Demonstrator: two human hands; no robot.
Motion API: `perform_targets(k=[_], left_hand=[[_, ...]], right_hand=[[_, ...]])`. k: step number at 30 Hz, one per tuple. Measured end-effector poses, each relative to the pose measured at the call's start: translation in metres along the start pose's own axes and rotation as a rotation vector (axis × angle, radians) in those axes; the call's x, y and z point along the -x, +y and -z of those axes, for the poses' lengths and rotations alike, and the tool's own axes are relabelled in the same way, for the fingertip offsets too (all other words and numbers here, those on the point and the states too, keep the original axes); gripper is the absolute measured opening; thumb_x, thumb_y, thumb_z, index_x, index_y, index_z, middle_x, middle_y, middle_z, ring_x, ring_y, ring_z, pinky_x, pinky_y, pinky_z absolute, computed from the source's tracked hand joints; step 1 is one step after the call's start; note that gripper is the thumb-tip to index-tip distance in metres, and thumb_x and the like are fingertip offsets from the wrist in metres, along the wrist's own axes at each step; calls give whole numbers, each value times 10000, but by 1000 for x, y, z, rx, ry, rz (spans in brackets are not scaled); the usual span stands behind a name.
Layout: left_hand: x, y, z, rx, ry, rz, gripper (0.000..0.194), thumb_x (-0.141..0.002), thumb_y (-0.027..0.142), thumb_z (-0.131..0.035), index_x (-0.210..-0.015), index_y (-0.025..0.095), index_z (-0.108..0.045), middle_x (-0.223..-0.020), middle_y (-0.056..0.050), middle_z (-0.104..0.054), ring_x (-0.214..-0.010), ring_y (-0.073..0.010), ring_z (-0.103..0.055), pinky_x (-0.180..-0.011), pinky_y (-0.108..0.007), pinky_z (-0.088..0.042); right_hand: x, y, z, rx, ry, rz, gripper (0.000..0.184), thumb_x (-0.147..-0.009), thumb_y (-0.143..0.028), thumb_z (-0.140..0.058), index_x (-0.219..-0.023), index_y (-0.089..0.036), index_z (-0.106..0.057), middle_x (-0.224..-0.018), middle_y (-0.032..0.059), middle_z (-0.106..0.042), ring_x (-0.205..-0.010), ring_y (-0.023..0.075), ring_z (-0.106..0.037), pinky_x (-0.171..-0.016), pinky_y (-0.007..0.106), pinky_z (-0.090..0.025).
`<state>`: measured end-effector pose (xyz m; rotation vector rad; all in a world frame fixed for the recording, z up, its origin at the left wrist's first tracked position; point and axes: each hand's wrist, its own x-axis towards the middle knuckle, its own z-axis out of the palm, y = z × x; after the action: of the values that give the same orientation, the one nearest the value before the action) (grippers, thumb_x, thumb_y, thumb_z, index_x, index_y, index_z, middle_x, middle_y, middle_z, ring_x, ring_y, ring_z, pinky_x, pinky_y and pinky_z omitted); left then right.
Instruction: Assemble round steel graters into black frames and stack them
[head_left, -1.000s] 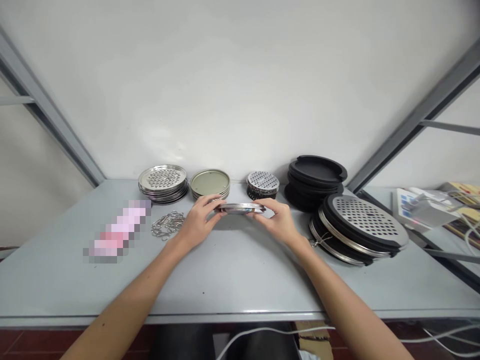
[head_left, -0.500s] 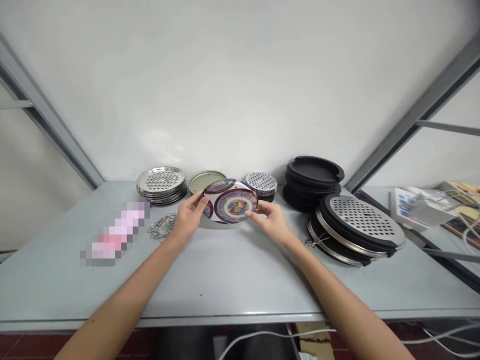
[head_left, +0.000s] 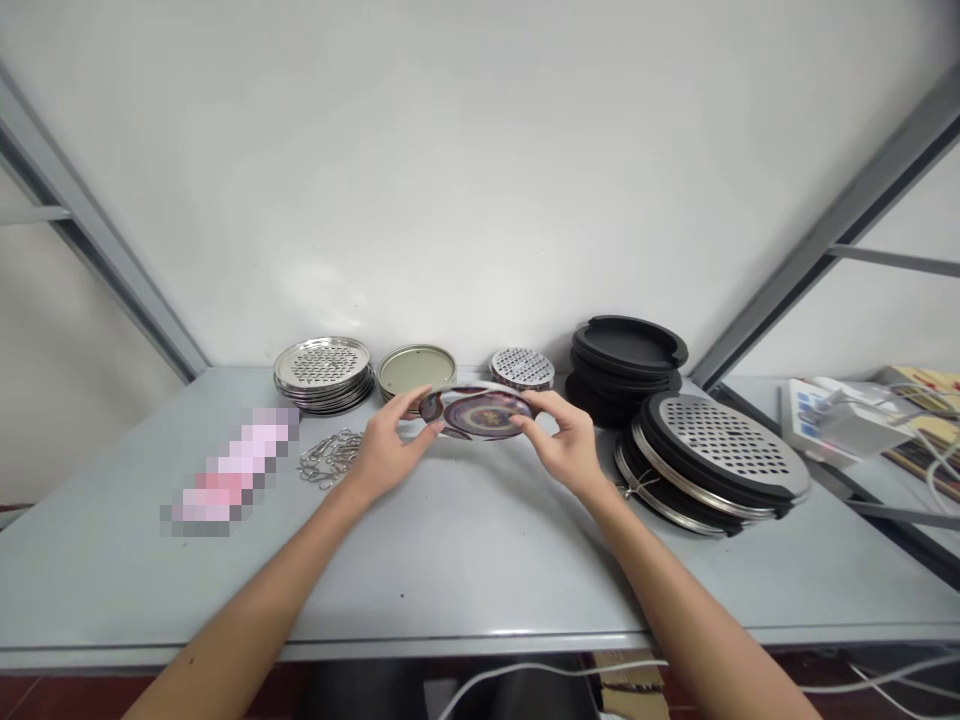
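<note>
Between my two hands I hold a round printed tin lid (head_left: pixel 486 416), its colourful circle pattern facing me and tipped so it looks thin. My left hand (head_left: pixel 391 447) pinches its left edge with thumb and fingers. On the right edge, my right hand (head_left: pixel 564 438) grips it the same way. The lid is just above the table. Behind it stand shallow gold-coloured tins (head_left: pixel 417 368) in a stack, and a small stack of perforated metal discs (head_left: pixel 523 368). A loose pile of metal wire hooks (head_left: pixel 328 458) lies beside my left hand.
Large perforated metal plates (head_left: pixel 324 365) are stacked at back left, black round rings (head_left: pixel 630 345) at back right. Assembled grater-like discs (head_left: pixel 724 445) lean at the right. A pixelated pink item (head_left: pixel 236 465) lies left. A metal frame (head_left: pixel 832 245) and white cables (head_left: pixel 941 460) border the right.
The printed tin lid has tilted flatter, so its face looks narrower, and it has moved slightly right and down. Both hands moved with it and still grip its edges.
</note>
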<state>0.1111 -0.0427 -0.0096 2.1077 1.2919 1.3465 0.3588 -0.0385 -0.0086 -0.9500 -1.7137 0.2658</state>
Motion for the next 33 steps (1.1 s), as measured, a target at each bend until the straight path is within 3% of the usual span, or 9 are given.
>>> perform_targets(k=[4,8,12,17,23,28,33], left_hand=[[3,-1,3,-144,6,-223,476,-867,344,-597,-1313,216,-490,-1310,-79,-563,-1220,-232,-514,-1063,-393,-395],[7,-2,2,-91,-119,-275,416,-906,329,-548,-1308,228,-508,-1323,-68,-568,-1209,-222,-537,-1047,-387,-427],[7,-3,-3,45,-154,-237,336,-915,283,-530,-1236,198,-587,-1285,-73,-602,-1187,-214,-560,-1045,-368,-435],[4,-4,-7,271,-27,-60,356,-870,323,-597,-1179,152,-637,-1234,-94,-636,-1144,-232,-590,-1024,-371,-452],[-3,-7,-7,454,179,215,540,-759,472,-689,-1151,103,-652,-1107,-107,-695,-1033,-270,-639,-964,-410,-486],[-6,-4,-4,599,121,245,515,-800,463,-654,-1188,126,-615,-1125,-106,-680,-1056,-249,-621,-939,-372,-486],[-3,3,0,481,-49,180,390,-799,422,-662,-1044,119,-644,-1053,-106,-693,-1002,-243,-637,-905,-350,-499]], right_hand=[[6,-7,-5,128,-111,226,199,-848,-279,-617,-1035,-242,-676,-939,67,-710,-828,231,-613,-750,397,-513],[9,-12,-12,158,-154,299,209,-865,-245,-594,-1059,-244,-671,-949,70,-714,-815,228,-604,-742,399,-498],[8,-11,-13,162,-172,244,206,-869,-276,-586,-1057,-233,-659,-957,77,-699,-868,232,-598,-793,403,-498],[4,6,-11,171,-162,89,444,-794,-348,-670,-1198,-195,-569,-1167,113,-630,-1076,268,-556,-932,444,-456],[2,11,-15,23,-250,-164,239,-835,-349,-602,-975,-167,-668,-970,70,-705,-864,224,-634,-760,344,-516],[1,4,-16,-164,-284,-220,272,-856,-379,-581,-995,-167,-679,-963,48,-717,-851,218,-653,-750,324,-529],[-3,13,-7,-171,-132,-164,304,-807,-363,-662,-1046,-175,-679,-1019,69,-713,-886,230,-651,-816,368,-525]])
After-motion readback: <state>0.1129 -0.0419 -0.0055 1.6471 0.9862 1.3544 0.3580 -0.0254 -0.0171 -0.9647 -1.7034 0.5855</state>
